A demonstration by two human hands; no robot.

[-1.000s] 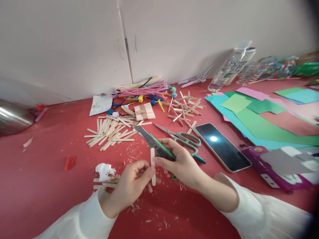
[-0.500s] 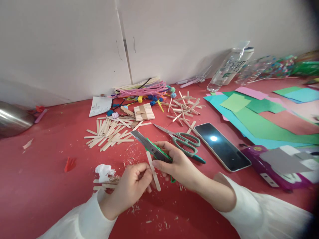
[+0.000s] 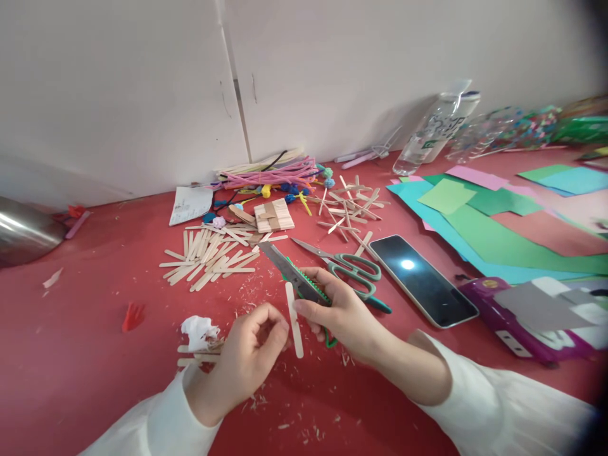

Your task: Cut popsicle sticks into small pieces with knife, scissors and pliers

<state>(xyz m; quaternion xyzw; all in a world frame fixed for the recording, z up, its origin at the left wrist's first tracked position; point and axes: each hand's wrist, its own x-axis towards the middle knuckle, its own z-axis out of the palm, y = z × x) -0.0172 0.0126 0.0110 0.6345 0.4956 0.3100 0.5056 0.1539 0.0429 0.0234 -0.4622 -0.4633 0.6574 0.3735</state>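
My right hand (image 3: pixel 332 308) is closed around a utility knife (image 3: pixel 304 284) with a green grip, its broad blade pointing up and to the left. A wooden craft stick (image 3: pixel 294 323) stands out below the blade, pinched by the same hand near my thumb. Close to the stick's left side is my left hand (image 3: pixel 251 348), fingers curled and the thumb and forefinger tips together; whatever may be between them is hidden. Thin wood shavings (image 3: pixel 259 399) are scattered on the red table (image 3: pixel 380 411) under both hands.
Grey-green scissors (image 3: pixel 354 269) and a phone (image 3: pixel 422 278) lie right of my hands. Beyond them are a pile of craft sticks (image 3: pixel 204 256), a second stick heap (image 3: pixel 354 206) and pink pipe cleaners (image 3: pixel 270 172). Coloured paper (image 3: pixel 503 234) and a purple case (image 3: pixel 503 316) are at the right.
My left hand has drawn slightly left of the craft stick, which is now more upright in my right hand. The knife has shifted a little right and down at its tip.
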